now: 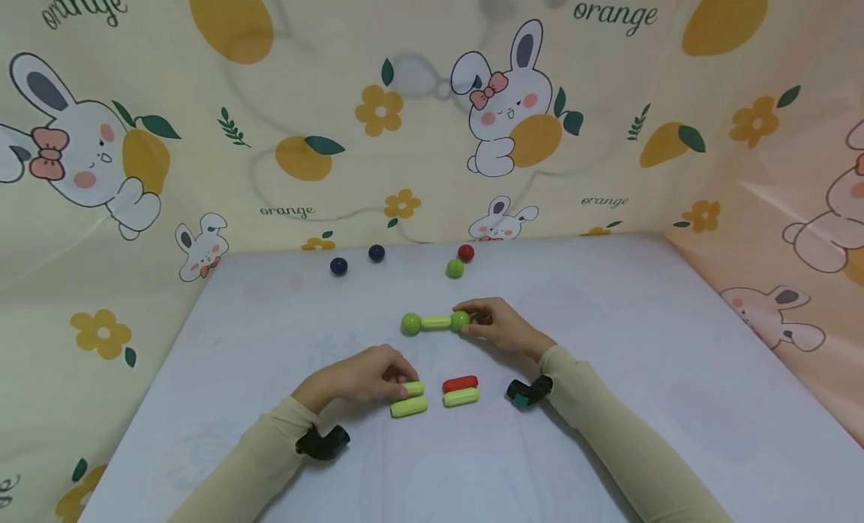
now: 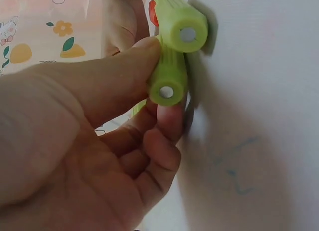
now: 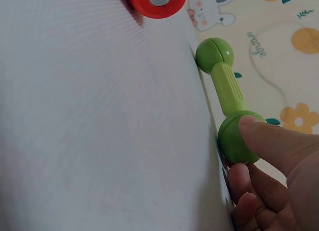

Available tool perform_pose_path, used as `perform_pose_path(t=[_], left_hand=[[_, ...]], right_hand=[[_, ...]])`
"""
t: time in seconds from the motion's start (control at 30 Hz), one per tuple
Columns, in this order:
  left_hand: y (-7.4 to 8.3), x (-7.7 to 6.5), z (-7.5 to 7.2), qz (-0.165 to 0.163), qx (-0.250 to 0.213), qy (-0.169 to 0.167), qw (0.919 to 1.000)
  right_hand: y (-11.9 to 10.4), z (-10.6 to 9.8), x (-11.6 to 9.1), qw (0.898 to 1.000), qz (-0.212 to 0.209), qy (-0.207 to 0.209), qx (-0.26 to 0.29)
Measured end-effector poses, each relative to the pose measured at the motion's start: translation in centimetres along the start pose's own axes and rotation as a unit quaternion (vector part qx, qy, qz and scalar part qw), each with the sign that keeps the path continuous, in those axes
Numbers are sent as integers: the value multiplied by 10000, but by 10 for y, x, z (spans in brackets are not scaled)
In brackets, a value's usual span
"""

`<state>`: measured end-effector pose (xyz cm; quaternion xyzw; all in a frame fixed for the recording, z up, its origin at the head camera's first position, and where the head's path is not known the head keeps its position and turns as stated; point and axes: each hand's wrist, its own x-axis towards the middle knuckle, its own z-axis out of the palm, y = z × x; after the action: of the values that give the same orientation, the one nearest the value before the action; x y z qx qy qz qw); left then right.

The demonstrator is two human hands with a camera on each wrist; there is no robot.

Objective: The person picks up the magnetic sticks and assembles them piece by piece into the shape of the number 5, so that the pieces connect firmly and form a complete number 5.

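Observation:
My right hand [image 1: 506,329] pinches the right-hand green ball [image 3: 237,139] of a dumbbell shape, thumb on top. A light green magnetic rod [image 1: 436,323] joins that ball to another green ball [image 1: 411,324] on the left. Closer to me, my left hand [image 1: 364,374] pinches a light green rod [image 2: 168,74] between thumb and fingers; its end shows a silvery disc. Beside it lies another light green rod [image 1: 409,407]. A red rod [image 1: 460,384] and a light green rod [image 1: 461,397] lie side by side to the right.
At the back of the white table [image 1: 270,335] are two dark blue balls [image 1: 339,266], a red ball [image 1: 466,253] and a green ball [image 1: 455,268]. A printed cloth [image 1: 418,155] with rabbits and oranges stands behind and at both sides.

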<state>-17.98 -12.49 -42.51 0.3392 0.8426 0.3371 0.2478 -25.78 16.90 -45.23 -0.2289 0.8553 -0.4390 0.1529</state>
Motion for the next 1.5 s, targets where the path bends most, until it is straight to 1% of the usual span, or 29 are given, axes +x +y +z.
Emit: perform_pose_path(t=[0.13, 0.27, 0.37, 0.47, 0.57, 0.67, 0.8, 0.9, 1.0, 1.1, 1.2, 1.27, 1.37, 1.43, 1.5], left_hand=[[-1, 0, -2, 28, 52, 3, 10000], [-3, 1, -2, -195, 29, 86, 9998], [-3, 3, -1, -370, -120, 252, 9989], [-4, 4, -1, -345, -255, 433, 9981], [-6, 5, -1, -285, -257, 623, 9973], [-7, 6, -1, -360, -264, 823, 9956], [-8, 8, -2, -492, -407, 987, 9931], [-10, 8, -2, -612, -625, 1057, 9905], [-12, 9, -2, -772, -949, 1107, 9863], [-13, 10, -2, -996, -1329, 1179, 9790], [-15, 11, -3, -1099, -1614, 1261, 9726], [-16, 12, -2, -1111, -1753, 1332, 9691], [-18, 14, -1, -1030, -1914, 1416, 9658], [-18, 15, 0, -1088, -2079, 1509, 9603], [-18, 16, 1, -1242, -2253, 1628, 9525]], right_hand=[[2, 0, 1, 10000, -29, 14, -18], [2, 0, 1, 10000, -65, 27, -45], [2, 0, 1, 9999, -85, 37, -54], [2, 0, 1, 9999, -80, 45, -71], [3, 0, 1, 9999, -95, 44, -79], [3, 0, 1, 9999, -114, 32, -59], [3, 0, 1, 9999, -134, 23, -38], [3, 0, 1, 9999, -147, 29, -28], [4, 0, 1, 9999, -151, 29, -7], [4, 1, 1, 9999, -149, 22, 28], [3, 1, 1, 9999, -137, 14, 45], [3, 0, 0, 9999, -123, 19, 43], [4, 0, 0, 9999, -146, 25, 68], [5, 0, 0, 9998, -187, 18, 82], [5, 0, 0, 9997, -218, 14, 75]])
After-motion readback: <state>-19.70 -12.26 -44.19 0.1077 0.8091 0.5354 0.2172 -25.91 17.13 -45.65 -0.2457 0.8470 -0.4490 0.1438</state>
